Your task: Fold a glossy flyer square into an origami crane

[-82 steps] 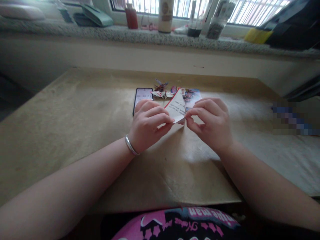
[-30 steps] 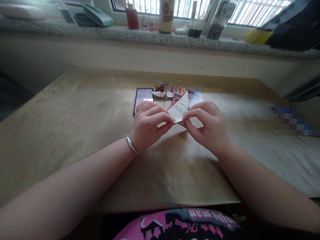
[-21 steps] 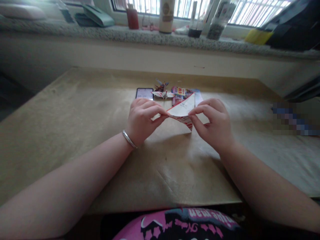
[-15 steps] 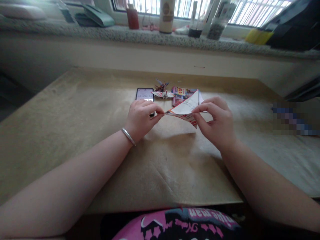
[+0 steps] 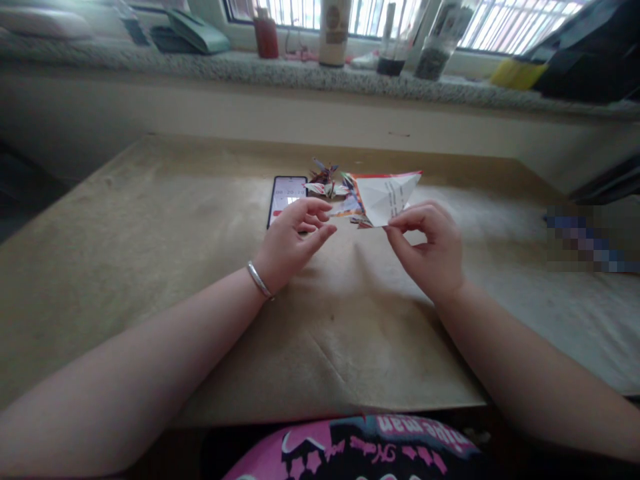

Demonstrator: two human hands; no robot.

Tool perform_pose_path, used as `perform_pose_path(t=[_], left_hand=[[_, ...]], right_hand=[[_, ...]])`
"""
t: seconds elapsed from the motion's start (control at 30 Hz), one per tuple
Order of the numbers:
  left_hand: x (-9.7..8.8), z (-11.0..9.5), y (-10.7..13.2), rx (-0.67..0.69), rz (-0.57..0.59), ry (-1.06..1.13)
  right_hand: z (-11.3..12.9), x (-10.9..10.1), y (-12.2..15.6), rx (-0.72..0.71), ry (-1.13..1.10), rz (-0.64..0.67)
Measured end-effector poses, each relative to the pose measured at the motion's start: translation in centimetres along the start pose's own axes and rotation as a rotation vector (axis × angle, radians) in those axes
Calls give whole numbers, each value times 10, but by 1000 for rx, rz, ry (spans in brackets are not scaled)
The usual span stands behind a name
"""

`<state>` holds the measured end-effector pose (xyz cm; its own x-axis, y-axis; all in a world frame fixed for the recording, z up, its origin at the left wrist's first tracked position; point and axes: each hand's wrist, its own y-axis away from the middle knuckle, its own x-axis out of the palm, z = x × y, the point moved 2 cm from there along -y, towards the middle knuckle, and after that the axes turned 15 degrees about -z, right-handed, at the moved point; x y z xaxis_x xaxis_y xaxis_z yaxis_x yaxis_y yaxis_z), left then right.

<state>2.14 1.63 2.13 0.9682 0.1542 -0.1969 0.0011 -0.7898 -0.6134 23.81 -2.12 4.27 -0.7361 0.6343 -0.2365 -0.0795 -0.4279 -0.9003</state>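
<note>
A creased sheet of printed paper, white on the side facing me with coloured edges, is held above the table. My right hand pinches its lower edge between thumb and forefinger. To the left, my left hand has thumb and fingers apart, with nothing between them; its fingertips are close to the paper's left corner. Beyond my left hand lies a phone with digits on its lit screen, partly covered by that hand. Just past the paper sit small folded paper pieces, one whitish with red marks and one darker.
The brown-covered table meets a wall at the back. Above it, a speckled stone sill carries a red bottle, a tall cream container, jars and a dark bag. A blurred patch covers something at right.
My left hand has let go of the paper's left corner and its fingers have spread. The paper has swung open and turned in my right hand, which keeps its pinch.
</note>
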Motion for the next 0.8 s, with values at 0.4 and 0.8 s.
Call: perform_pose_path(t=[0.4,0.8], left_hand=[[2,-1,4,25,-95,51],[1,-20,8,392,221,-119]], right_hand=[[-8,12,16,281,-117,74],[-14,13,12,270,-134,379]])
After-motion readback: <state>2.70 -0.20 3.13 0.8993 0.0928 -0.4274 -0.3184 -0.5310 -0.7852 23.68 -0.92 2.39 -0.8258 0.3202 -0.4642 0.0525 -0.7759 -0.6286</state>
